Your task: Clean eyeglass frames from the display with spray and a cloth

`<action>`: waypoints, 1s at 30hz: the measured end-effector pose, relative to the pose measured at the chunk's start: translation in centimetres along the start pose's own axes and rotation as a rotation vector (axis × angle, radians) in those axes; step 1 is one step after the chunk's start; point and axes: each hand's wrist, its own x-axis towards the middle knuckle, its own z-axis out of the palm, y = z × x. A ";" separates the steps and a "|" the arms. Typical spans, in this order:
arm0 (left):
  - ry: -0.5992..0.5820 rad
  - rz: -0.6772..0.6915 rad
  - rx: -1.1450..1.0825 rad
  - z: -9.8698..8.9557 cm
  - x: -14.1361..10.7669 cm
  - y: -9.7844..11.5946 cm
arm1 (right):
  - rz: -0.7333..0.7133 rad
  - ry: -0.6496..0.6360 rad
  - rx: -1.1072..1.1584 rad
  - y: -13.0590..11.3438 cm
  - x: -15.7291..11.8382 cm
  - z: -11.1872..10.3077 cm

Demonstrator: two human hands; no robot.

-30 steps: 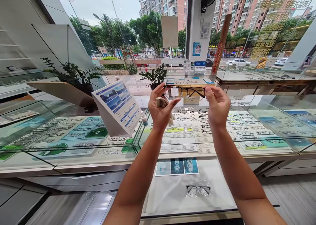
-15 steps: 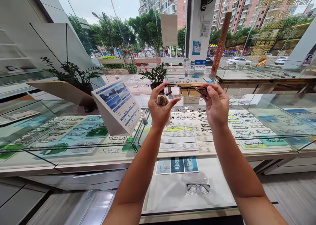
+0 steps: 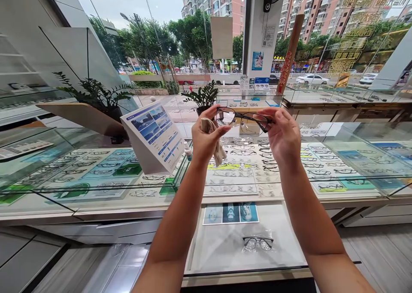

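As the head view is now showing, the black-rimmed eyeglasses with clear lenses (image 3: pixel 239 114) are sloping down toward the right above the glass-topped display bench (image 3: pixel 109 212), whereas half a second ago they were lying almost level. The left hand (image 3: pixel 206 139) is gripping their left end between fingers and thumb, and is also keeping the crumpled beige cloth (image 3: pixel 219 153) against its palm; more of that cloth is now hanging below the thumb than before. The right hand (image 3: pixel 285 132) is closing its fingertips on the right end, and its thumb is no longer standing out in front as it was.

Counting the things, two hands are sharing one pair of glasses and one cloth. One small white-capped bottle with blue-green contents (image 3: pixel 188 151) is standing just beside the left wrist, and one white triangular stand with a blue-printed sheet (image 3: pixel 154 134) is leaning back to the left of it. Nearer the person, the shallow white tray (image 3: pixel 220 252) is carrying one dark-rimmed pair of glasses in a clear plastic bag (image 3: pixel 257 243) and one blue card with three portraits (image 3: pixel 231 213).
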 end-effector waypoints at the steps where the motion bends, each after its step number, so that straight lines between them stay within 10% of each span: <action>1: -0.078 -0.048 -0.079 -0.2 0.1 -0.1 | -0.029 -0.049 -0.039 -0.4 -0.1 -0.1; 8: -0.604 -0.391 -0.418 -1.0 -0.2 0.8 | -0.212 -0.469 -0.335 -3.6 -0.7 -0.3; 19: -0.901 -0.559 -0.516 -0.3 -0.8 0.6 | -0.384 -0.649 -0.529 -4.2 -1.2 0.1; 25: -0.897 -0.793 -0.132 -1.3 -0.4 -0.3 | -0.225 -0.687 -0.507 -1.9 -0.1 -1.1; 30: -0.569 -0.904 0.440 -3.6 0.6 -0.4 | -0.013 -0.662 -0.797 4.1 0.8 -3.0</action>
